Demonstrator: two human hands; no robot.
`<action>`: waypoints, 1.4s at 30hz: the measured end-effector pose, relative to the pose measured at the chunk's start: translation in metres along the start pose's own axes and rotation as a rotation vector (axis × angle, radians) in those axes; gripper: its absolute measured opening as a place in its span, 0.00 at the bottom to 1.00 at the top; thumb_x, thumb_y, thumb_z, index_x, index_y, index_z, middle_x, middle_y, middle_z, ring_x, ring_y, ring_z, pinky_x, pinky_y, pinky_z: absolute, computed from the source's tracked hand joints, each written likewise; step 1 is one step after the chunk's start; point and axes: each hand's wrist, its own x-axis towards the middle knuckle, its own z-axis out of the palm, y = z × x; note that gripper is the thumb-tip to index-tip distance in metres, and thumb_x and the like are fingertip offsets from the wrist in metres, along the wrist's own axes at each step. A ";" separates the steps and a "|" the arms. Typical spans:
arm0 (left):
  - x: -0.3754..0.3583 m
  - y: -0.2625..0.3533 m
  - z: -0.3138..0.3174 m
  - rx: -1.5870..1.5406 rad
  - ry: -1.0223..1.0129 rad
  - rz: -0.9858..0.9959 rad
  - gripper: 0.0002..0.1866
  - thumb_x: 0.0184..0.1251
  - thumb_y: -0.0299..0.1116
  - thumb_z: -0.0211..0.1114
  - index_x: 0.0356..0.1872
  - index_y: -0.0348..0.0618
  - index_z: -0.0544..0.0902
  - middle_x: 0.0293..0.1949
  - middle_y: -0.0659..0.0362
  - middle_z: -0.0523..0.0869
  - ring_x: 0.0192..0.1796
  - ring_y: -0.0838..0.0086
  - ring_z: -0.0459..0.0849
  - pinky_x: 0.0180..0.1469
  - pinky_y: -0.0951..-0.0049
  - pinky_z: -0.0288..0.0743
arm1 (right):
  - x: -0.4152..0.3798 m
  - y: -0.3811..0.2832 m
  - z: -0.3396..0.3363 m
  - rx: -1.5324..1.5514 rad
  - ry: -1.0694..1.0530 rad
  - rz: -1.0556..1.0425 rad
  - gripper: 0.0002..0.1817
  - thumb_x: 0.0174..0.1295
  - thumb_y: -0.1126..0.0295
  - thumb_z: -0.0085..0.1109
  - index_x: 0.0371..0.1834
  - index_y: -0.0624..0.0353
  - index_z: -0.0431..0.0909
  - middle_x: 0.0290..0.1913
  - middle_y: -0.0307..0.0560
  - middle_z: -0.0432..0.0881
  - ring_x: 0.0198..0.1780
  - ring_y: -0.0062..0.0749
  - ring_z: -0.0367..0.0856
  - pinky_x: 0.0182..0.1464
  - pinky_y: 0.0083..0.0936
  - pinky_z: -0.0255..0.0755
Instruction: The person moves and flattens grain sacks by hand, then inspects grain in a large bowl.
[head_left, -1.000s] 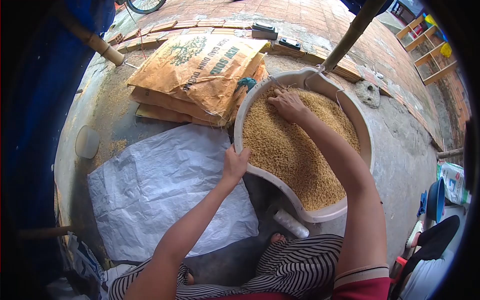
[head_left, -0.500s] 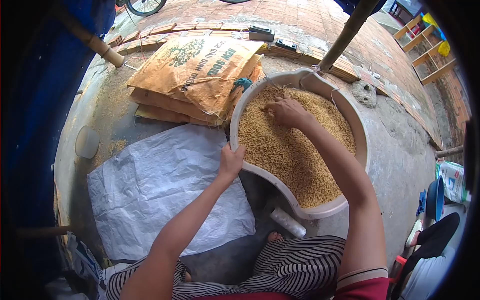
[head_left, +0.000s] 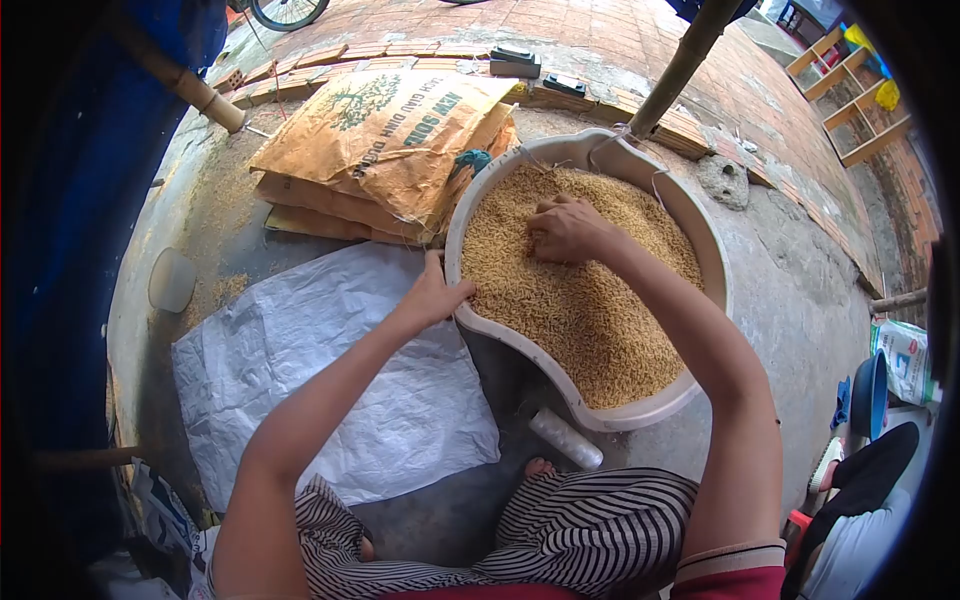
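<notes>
A large pale basin (head_left: 715,250) holds a heap of golden grain (head_left: 600,340). My left hand (head_left: 432,293) grips the basin's left rim, with the thumb on the rim and the fingers against its outer side. Over the upper left part of the grain is my right hand (head_left: 568,230), its fingers curled down and their tips buried or hidden in the kernels. Whether it holds grain cannot be seen. Below my left arm a white woven sheet (head_left: 330,370) lies on the ground.
Stacked orange sacks (head_left: 385,150) lie left of the basin. A clear plastic roll (head_left: 566,440) is near my foot. One bamboo pole (head_left: 690,65) rises behind the basin, another (head_left: 185,85) at upper left. A blue basin (head_left: 870,395) and another person's leg (head_left: 880,465) are at right.
My right hand has moved slightly down and left through the grain, its fingers more curled. My left hand and the basin appear shifted a little up and left in view.
</notes>
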 end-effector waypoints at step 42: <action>0.006 0.125 -0.054 0.820 -0.259 0.634 0.09 0.53 0.28 0.56 0.35 0.35 0.76 0.27 0.49 0.79 0.33 0.59 0.79 0.38 0.62 0.71 | -0.012 -0.019 -0.036 0.241 0.391 -0.035 0.11 0.60 0.68 0.48 0.33 0.67 0.72 0.20 0.58 0.74 0.24 0.51 0.74 0.29 0.41 0.66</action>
